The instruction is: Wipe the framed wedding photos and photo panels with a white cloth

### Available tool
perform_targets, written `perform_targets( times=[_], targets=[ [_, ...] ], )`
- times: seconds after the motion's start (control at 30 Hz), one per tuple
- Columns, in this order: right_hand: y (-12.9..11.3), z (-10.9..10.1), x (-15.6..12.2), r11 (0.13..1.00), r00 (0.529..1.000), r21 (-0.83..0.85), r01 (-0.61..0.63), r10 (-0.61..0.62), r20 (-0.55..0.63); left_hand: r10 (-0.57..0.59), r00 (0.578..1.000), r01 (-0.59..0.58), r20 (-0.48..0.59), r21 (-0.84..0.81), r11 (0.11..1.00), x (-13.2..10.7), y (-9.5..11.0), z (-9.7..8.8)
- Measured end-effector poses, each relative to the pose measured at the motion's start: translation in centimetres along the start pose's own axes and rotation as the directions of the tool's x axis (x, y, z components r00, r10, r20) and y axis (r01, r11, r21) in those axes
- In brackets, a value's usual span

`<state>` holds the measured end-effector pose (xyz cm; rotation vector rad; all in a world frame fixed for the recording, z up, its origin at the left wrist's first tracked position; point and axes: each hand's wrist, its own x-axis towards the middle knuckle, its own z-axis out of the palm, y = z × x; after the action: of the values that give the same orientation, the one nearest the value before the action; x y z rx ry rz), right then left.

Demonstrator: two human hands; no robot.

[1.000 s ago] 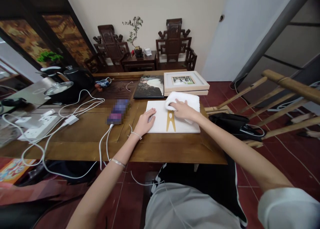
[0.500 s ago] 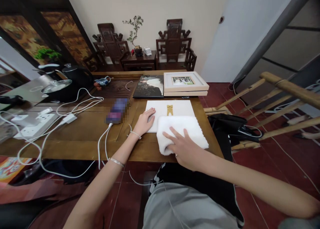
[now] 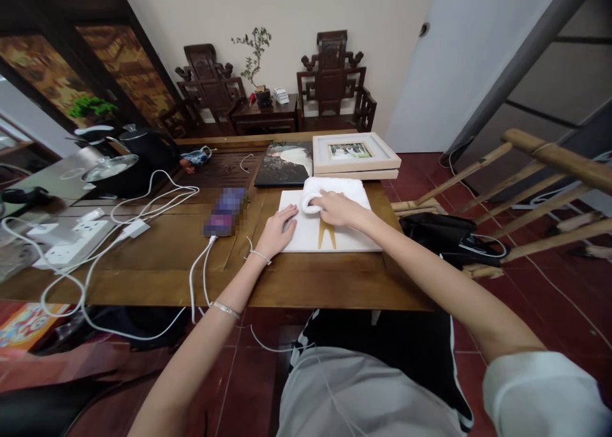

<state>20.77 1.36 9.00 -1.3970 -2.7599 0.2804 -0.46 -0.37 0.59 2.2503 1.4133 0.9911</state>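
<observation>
Flat white rectangular board (image 3: pixel 301 236): center of the frame, lying on the brown wooden surface (image 3: pixel 306 284) (a two-legged gold shape (image 3: pixel 321 236) shows on it).
Folded fluffy white cloth (image 3: pixel 342 185): center, over the board's upper part.
Right hand (image 3: pixel 336 209): grip clenched on the cloth, fingers at its rolled left fold.
Left hand (image 3: pixel 278 233): grip released, laid flat along the board's left edge.
Pale wooden picture frame (image 3: pixel 354 167): just above center, beyond the cloth.
</observation>
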Motion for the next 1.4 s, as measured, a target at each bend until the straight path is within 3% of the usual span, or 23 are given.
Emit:
perform_targets(
  times=[0.1,0.2,0.37,0.57,0.7,0.93,1.13,1.27,1.4],
  targets=[
    [-0.5,0.7,0.6,0.997,0.999,-0.076,0.002,-0.004,-0.032,0.004,1.0,-0.004,0.003,0.007,1.0,0.0,0.0,0.0],
    [-1.5,2.0,-0.5,0.987,0.999,-0.16,0.033,-0.039,-0.037,0.0,1.0,0.0,0.024,0.013,1.0,0.0,-0.1,0.0],
    [-4.4,3.8,-5.3,0.975,0.992,-0.186,0.119,-0.123,-0.009,-0.011,0.994,0.009,0.11,0.022,1.0,-0.2,-0.3,0.0],
    [-7.8,3.2,-10.0,0.978,0.987,-0.133,0.159,-0.157,0.019,0.001,0.989,-0.007,0.149,0.038,0.999,-0.3,-0.2,0.0],
    [-6.6,2.3,-8.4,0.991,0.992,-0.069,0.114,-0.11,0.061,-0.01,0.991,0.007,0.133,0.019,1.0,-0.3,0.0,0.0],
    [-2.6,1.8,-1.9,0.991,0.998,-0.136,0.001,-0.009,-0.058,-0.035,0.996,0.038,0.085,-0.036,0.999,-0.3,0.2,0.0],
    [-4.4,2.6,1.1,0.981,0.994,-0.165,-0.103,0.094,-0.062,-0.124,0.983,0.083,-0.134,-0.277,0.957,-0.1,1.0,-0.6],
    [-7.1,3.5,0.0,0.969,0.992,-0.225,0.105,-0.118,-0.044,-0.124,0.969,0.036,-0.212,-0.378,0.925,-0.2,1.0,-1.0],
    [-8.5,3.2,-3.5,0.925,0.953,-0.237,0.298,-0.3,0.028,-0.13,0.965,0.032,-0.227,-0.391,0.92,-0.3,1.0,-1.1]
  ],
)
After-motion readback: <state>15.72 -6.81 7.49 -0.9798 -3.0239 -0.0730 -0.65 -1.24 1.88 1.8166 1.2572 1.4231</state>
